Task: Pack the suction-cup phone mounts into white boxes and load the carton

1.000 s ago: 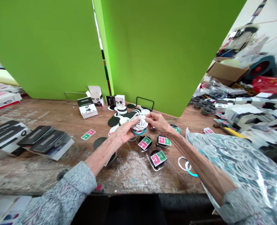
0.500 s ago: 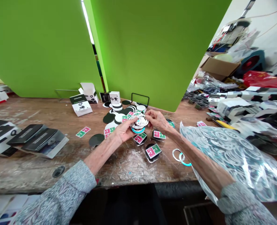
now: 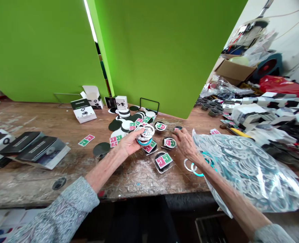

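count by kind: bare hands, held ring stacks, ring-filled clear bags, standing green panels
Bare hands (left hand, right hand): 2
Held ring stack: 1
Ring-filled clear bag: 1
Standing green panels: 2
Total: 6

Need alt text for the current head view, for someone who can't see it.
A left hand holds a stack of white and turquoise rings above a worn brown wooden table, while the right hand is at a round black piece. A clear plastic bag of similar rings lies to the right; tall green panels stand behind.
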The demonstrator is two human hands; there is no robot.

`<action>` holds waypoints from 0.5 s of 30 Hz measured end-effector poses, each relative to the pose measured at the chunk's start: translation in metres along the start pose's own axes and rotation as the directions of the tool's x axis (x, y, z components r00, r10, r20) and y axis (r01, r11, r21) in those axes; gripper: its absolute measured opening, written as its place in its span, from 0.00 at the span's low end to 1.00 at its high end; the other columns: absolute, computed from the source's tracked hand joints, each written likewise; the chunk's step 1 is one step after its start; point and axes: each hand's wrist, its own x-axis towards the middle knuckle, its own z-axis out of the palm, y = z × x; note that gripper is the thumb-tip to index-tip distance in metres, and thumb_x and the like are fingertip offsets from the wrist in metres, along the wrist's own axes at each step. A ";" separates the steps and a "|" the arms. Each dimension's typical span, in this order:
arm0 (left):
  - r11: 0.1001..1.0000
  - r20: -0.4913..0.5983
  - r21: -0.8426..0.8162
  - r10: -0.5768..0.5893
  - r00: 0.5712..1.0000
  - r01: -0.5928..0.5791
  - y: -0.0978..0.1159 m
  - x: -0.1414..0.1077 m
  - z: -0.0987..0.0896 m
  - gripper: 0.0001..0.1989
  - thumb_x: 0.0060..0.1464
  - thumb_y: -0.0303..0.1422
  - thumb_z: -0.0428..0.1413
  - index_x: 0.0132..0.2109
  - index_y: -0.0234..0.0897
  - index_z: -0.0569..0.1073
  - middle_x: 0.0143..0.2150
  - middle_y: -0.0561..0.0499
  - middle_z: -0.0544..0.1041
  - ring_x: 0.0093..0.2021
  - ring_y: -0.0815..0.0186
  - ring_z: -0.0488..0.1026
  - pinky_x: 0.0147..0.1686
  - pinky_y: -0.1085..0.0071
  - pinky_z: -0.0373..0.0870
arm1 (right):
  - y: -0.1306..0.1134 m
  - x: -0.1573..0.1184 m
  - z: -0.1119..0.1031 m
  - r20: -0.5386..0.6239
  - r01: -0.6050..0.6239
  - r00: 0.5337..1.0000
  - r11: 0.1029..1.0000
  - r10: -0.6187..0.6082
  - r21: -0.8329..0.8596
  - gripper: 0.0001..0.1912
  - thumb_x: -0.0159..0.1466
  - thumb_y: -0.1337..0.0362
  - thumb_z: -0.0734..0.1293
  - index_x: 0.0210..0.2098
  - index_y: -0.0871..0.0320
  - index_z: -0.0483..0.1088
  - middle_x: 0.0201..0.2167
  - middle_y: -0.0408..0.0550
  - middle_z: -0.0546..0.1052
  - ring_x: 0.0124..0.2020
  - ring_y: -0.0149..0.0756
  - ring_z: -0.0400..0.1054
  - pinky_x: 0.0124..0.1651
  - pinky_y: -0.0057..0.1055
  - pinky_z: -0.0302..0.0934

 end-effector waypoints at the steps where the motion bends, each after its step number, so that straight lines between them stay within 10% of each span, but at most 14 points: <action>1: 1.000 -0.001 0.000 0.000 1.000 0.000 -0.002 0.000 0.002 0.06 0.55 0.20 0.55 0.40 0.27 0.74 0.33 0.44 0.79 0.30 0.63 0.77 0.33 0.65 0.79 | -0.007 0.000 0.002 -0.003 0.026 1.000 1.000 -0.026 0.009 0.07 0.62 0.61 0.60 0.30 0.55 0.67 0.31 0.47 0.69 0.34 0.37 0.62 0.37 0.33 0.56; 5: 1.000 -0.002 0.000 0.007 1.000 -0.007 -0.007 -0.003 0.011 0.05 0.54 0.20 0.57 0.39 0.26 0.74 0.33 0.44 0.79 0.28 0.65 0.77 0.31 0.68 0.78 | -0.042 0.008 0.020 0.122 0.048 0.990 0.981 -0.072 0.186 0.09 0.62 0.56 0.63 0.32 0.55 0.66 0.27 0.42 0.70 0.29 0.32 0.63 0.33 0.29 0.56; 12: 0.999 0.015 -0.020 0.028 0.999 -0.028 0.000 -0.012 0.000 0.06 0.54 0.21 0.57 0.41 0.27 0.75 0.37 0.42 0.79 0.33 0.62 0.78 0.35 0.64 0.79 | -0.053 0.020 0.040 0.284 -0.295 0.949 0.704 0.136 0.646 0.16 0.52 0.52 0.69 0.27 0.57 0.63 0.20 0.37 0.67 0.19 0.25 0.56 0.22 0.24 0.50; 15: 0.998 -0.010 -0.024 0.064 0.998 -0.064 0.011 -0.011 -0.019 0.07 0.54 0.21 0.57 0.41 0.29 0.74 0.37 0.43 0.79 0.33 0.61 0.78 0.35 0.62 0.79 | -0.043 0.017 0.040 0.300 -0.280 0.946 0.772 0.122 0.570 0.15 0.53 0.52 0.68 0.26 0.57 0.62 0.18 0.37 0.65 0.18 0.25 0.55 0.22 0.24 0.49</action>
